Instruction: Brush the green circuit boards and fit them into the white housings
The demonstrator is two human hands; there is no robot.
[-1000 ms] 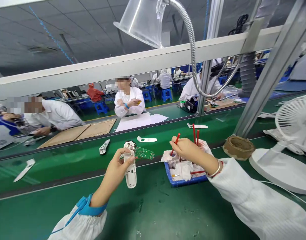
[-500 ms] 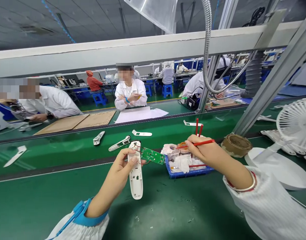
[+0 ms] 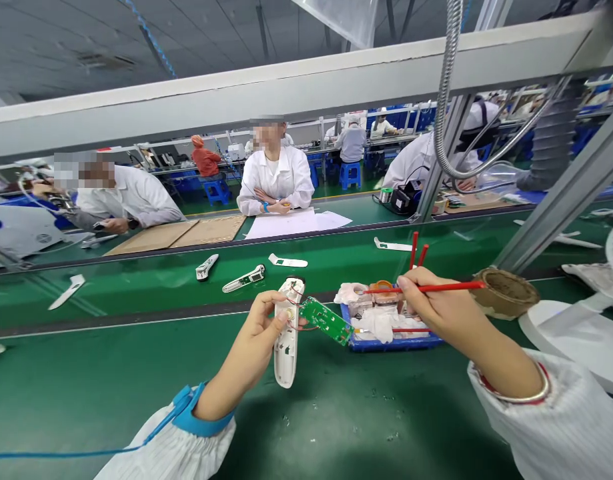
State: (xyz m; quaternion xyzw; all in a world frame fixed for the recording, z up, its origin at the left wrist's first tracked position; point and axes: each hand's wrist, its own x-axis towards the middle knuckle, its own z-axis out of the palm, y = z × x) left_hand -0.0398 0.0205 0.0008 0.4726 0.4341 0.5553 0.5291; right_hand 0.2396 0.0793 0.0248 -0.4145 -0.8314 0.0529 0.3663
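Note:
My left hand (image 3: 273, 320) is closed on a long white plastic housing (image 3: 286, 363), held upright above the table with its hollow inner side showing. Thin red and dark wires join the housing to a green circuit board (image 3: 326, 320), which hangs out to the right. My right hand (image 3: 431, 300) pinches a thin red-handled brush (image 3: 451, 287), held nearly level over a blue basket (image 3: 396, 346). Its tip lies near a small, pinkish-white container (image 3: 350, 293) in the basket; whether they touch, I cannot tell. White tissue (image 3: 381, 322) and another brush lie inside, while more red handles stand up behind.
Beyond the table runs a green belt with white housings (image 3: 243, 279) and covers (image 3: 287, 261) on it. A brown round pot (image 3: 506, 293) and a white fan base (image 3: 576, 340) stand right. A metal hose (image 3: 441, 120) hangs above. Co-workers in white sit opposite.
The view has swung left, so everything sits further right. My right hand has shifted right relative to the basket, and more of the brush handle shows. The person opposite has lowered a hand.

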